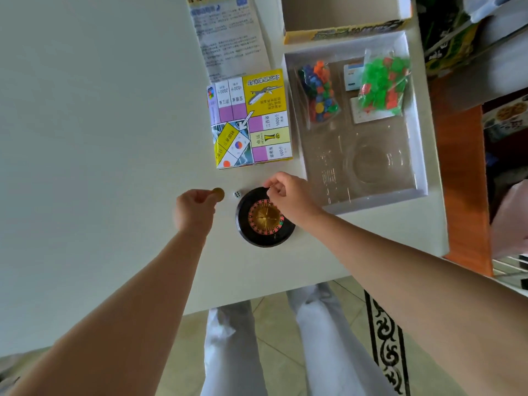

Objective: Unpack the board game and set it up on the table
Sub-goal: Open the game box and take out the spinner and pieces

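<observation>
On the white table (pixel 85 138), the open box (pixel 420 155) sat far right, the folded board (pixel 251 118) just left of it. Nearer lay the roulette wheel (pixel 264 218), its far rim pinched by the right hand (pixel 288 195). The left hand (pixel 193 208) pinched a gold disc (pixel 218 194) left of the wheel, not touching it, a die (pixel 237 194) between them.

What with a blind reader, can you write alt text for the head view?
The left hand pinches a coin; the right hand pinches a roulette wheel at its rim, on a table. A die lies between them; beyond are a folded board, leaflet and tray of bagged pieces.
</observation>
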Available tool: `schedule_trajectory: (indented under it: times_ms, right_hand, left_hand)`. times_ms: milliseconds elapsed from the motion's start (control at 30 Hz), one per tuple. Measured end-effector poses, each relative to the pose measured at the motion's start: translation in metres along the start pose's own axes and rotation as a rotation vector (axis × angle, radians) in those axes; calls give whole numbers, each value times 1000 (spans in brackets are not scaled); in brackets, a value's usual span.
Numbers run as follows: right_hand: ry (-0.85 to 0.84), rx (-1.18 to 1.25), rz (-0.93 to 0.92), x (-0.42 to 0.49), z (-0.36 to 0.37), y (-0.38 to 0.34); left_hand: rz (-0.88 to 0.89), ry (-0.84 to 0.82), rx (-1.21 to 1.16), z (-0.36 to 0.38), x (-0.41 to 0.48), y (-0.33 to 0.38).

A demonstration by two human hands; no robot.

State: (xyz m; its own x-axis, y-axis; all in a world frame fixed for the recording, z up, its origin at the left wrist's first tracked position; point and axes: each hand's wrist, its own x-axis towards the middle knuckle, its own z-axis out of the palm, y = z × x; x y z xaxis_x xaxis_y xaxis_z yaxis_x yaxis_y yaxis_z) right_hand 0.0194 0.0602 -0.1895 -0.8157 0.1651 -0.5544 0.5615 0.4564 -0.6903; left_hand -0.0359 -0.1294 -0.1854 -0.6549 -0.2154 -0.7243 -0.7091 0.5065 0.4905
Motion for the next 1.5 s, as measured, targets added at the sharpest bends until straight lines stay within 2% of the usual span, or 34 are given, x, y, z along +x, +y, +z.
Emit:
schedule_trajectory:
  times_ms: [333,533,633,733,833,900,1000,1100,1300,1500]
  right_hand:
    - [49,-128,39,5,15,1]
    - [-16,-95,79,6,13,0]
    - [-59,-55,74,2,4,0]
    - [1,32,45,1,-10,3]
    - [140,132,47,2,-41,8]
    - [199,146,82,7,-67,15]
    - [232,181,121,22,-100,31]
    - [240,134,133,37,-123,40]
    - [332,-1,-74,77,-150,28]
    - [197,-318,-59,111,-138,10]
  left_hand:
    - [120,57,397,12,21,1]
    - [280,38,491,10,7,12]
    - [458,108,518,10,-9,28]
    - [696,160,518,22,-20,48]
    - [908,117,568,49,-29,75]
    - [974,41,655,72,-32,95]
    - [901,-89,828,101,-30,117]
    - [742,-133,881,116,-22,125]
    - [625,-100,848,132,-5,140]
    - [633,-13,778,140,-2,152]
